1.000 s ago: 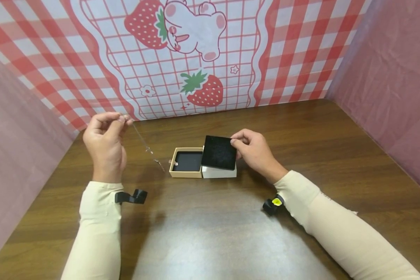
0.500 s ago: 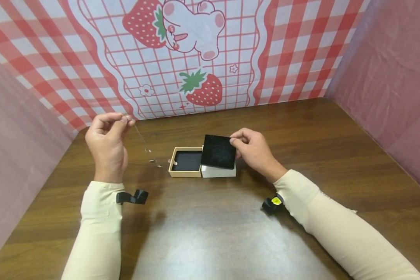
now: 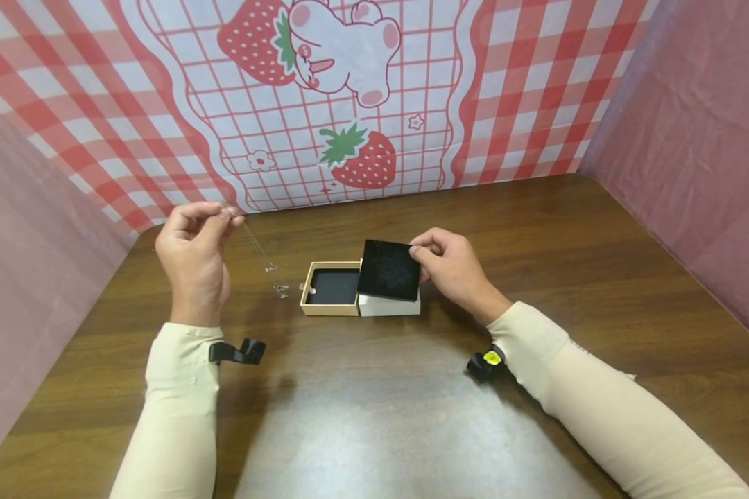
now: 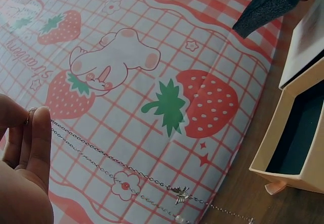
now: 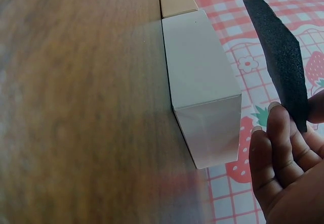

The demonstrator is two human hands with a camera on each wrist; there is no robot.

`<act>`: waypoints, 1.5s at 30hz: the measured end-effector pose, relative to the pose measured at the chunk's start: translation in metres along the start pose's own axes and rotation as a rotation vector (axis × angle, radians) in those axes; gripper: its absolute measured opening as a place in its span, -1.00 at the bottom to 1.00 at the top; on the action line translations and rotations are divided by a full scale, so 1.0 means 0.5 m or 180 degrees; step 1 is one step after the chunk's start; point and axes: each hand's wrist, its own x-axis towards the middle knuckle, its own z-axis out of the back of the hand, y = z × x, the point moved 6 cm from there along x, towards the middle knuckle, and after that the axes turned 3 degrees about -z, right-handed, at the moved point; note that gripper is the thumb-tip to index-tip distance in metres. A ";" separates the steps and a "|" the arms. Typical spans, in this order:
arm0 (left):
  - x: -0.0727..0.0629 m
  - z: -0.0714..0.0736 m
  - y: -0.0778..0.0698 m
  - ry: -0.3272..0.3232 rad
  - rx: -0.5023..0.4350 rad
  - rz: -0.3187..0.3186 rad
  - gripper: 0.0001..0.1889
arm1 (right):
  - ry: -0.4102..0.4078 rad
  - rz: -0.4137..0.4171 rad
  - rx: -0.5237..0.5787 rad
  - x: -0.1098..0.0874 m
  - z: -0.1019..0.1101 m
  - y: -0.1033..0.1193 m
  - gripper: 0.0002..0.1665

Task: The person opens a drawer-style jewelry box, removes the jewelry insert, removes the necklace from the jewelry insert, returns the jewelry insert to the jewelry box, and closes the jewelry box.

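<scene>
Between thumb and fingertips, my left hand (image 3: 195,260) pinches a thin silver necklace (image 3: 257,244), which hangs down toward the right. In the left wrist view the chain hangs doubled, with a butterfly charm (image 4: 180,194) near its lower end. My right hand (image 3: 458,270) grips a black foam pad (image 3: 389,272) by its right edge, tilted above a white box sleeve (image 3: 391,306). From that sleeve a tan-edged drawer (image 3: 332,311) sticks out to the left, with a black interior. The right wrist view shows the pad (image 5: 283,57) side-on, apart from the sleeve (image 5: 202,62).
The box stands on a brown wooden table (image 3: 349,388). Behind it rises a red-and-white checked strawberry backdrop (image 3: 524,83), with pink cloth (image 3: 693,152) at both sides. A small ribbon tab (image 4: 275,187) sticks out from the drawer's end.
My left hand has shifted slightly to the right. The necklace's dangling end has swung and bunched a little. My right hand and the foam pad have hardly moved.
</scene>
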 end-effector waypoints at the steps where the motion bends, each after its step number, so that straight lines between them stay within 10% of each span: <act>1: 0.000 0.000 0.001 0.0004 0.0014 -0.0002 -0.91 | 0.0001 0.0004 0.0000 0.000 0.000 0.001 -0.85; 45: 0.002 0.032 0.036 -0.0133 0.0241 0.0184 -0.85 | 0.0025 0.0026 -0.0015 -0.002 0.000 0.000 -0.85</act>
